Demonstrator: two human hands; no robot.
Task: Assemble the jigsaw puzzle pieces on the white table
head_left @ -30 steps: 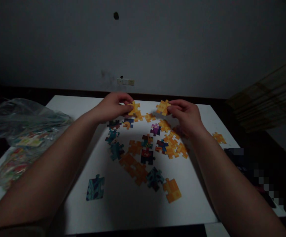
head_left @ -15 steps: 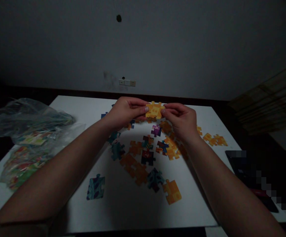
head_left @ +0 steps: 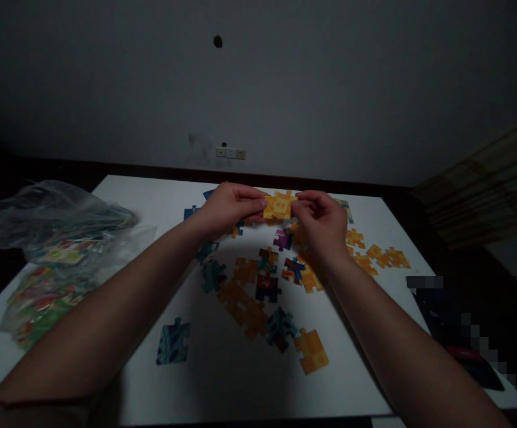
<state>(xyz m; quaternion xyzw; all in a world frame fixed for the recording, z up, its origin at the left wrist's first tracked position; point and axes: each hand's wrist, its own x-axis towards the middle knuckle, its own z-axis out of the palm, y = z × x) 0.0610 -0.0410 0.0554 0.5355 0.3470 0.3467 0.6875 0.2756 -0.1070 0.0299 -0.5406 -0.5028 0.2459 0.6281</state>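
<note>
Yellow puzzle pieces [head_left: 280, 205] are held up above the far half of the table, between my two hands. My left hand [head_left: 235, 205] pinches their left side with thumb and fingers. On the right side, my right hand [head_left: 321, 219] grips them the same way. The pieces overlap or touch; whether they interlock I cannot tell. Beneath and around the hands lie loose puzzle pieces, among them a purple one [head_left: 281, 239], a dark red one [head_left: 268, 288] and joined orange ones [head_left: 243, 308]. My right hand and forearm hide some of the yellow pieces.
Clear plastic bags [head_left: 53, 297] of colourful pieces cover the table's left side. A teal piece [head_left: 173, 342] and an orange corner piece [head_left: 311, 351] lie near the front of the white table [head_left: 227, 395]. A dark flat object [head_left: 459, 339] rests at the right edge.
My right hand has shifted slightly left and down, and the held yellow pieces now sit at a different angle, overlapping more. The view has tilted up a little. Both hands keep their grip.
</note>
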